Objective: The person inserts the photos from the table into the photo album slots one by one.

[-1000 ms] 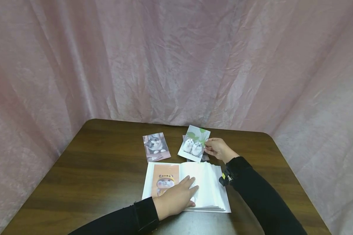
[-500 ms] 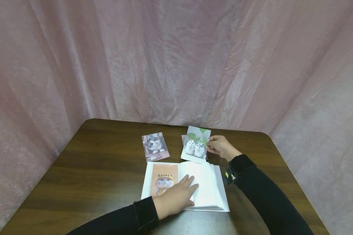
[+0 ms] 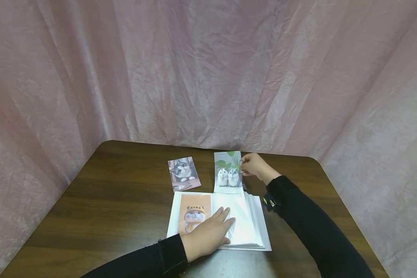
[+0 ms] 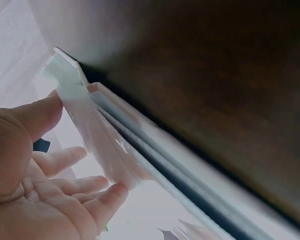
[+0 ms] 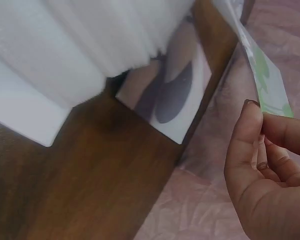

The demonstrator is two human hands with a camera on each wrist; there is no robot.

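An open photo album (image 3: 241, 220) lies near the front of the table, with a cartoon picture (image 3: 195, 210) in its left page. My left hand (image 3: 208, 233) rests with spread fingers across the album's middle, over the lower part of the right page; in the left wrist view its fingertips touch the clear page sleeve (image 4: 107, 142). My right hand (image 3: 257, 166) pinches the right edge of a photo (image 3: 228, 170) showing two white hamsters and green leaves. That photo stands straight above the right page, its bottom edge right at the page's top edge. The right wrist view shows thumb and forefinger (image 5: 270, 125) gripping it.
A cat photo (image 3: 184, 172) lies behind the album's left page. Another photo (image 5: 170, 90) lies on the table behind the album, mostly hidden by the hamster photo in the head view. A pink curtain (image 3: 208, 77) hangs along the wooden table's (image 3: 107, 200) far edge.
The hamster photo has turned from tilted to upright and its lower edge has come to the right page's top. My right hand has shifted slightly up and left. My left hand stays put.
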